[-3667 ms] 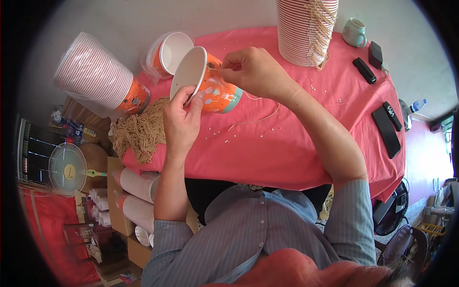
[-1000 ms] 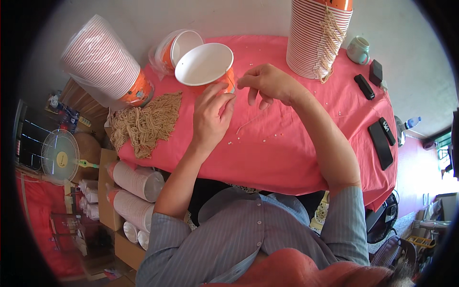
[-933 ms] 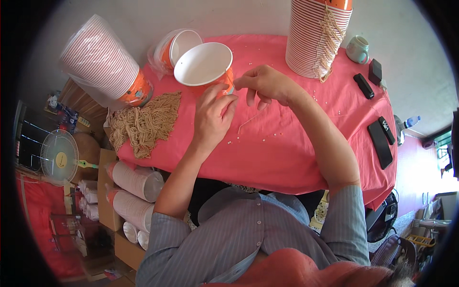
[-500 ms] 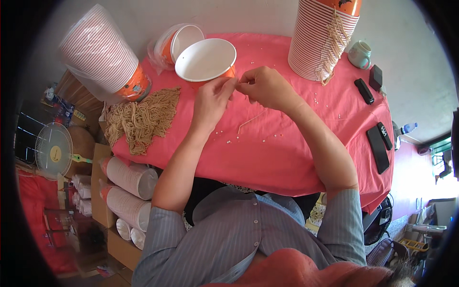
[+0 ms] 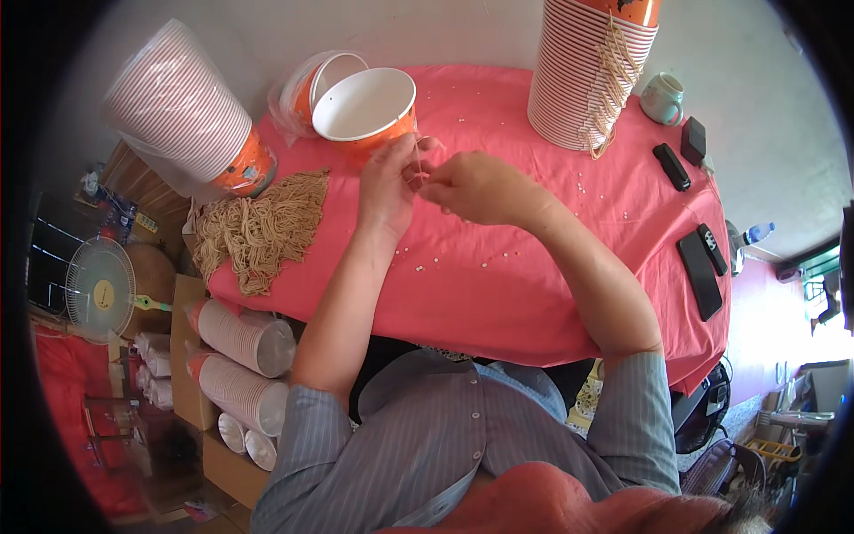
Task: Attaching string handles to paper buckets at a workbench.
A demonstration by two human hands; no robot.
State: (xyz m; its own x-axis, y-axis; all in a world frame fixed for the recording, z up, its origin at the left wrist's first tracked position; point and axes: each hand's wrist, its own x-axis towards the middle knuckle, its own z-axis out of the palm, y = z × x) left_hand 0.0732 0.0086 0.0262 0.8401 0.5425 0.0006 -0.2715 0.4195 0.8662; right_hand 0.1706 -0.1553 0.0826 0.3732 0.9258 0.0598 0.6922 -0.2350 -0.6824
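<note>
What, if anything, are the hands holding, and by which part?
The left hand and right hand pinch a thin string in front of the orange cup; whether by its ends or middle cannot be told.

Left fingers (image 5: 401, 149) and right fingers (image 5: 436, 189) at pale string (image 5: 419, 160) beside an orange bucket (image 5: 365, 109)

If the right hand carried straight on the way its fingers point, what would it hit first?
The right hand points leftward, so most likely the left hand, with a thin cord showing close by. Depth is unclear in this single view; the two hands may already touch.
</note>
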